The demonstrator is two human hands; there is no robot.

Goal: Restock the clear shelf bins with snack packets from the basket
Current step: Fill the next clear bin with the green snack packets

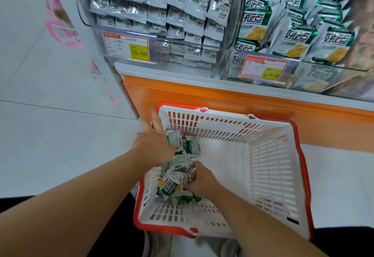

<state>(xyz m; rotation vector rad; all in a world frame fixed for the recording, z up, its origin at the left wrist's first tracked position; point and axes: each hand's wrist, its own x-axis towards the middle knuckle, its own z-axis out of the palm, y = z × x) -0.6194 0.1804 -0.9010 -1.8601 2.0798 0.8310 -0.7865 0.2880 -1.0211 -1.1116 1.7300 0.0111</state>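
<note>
Noting both hands among the packets (179, 163): my right hand (199, 183) is pinching 1, left hand (155, 145) is spreading above, nearer the green-packet bin (293, 33) up-right.

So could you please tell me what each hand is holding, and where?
The right hand grips green-and-white snack packets from above; the left hand rests on the pile, its grip hidden.

Both bare forearms reach forward and down from the lower edge of the view, converging toward the middle. The left hand (155, 145) lies back-up with its thumb stretched forward and its fingers bent down out of sight. The right hand (199, 181) sits nearer, fingers curled inward in a pinching grip.
</note>
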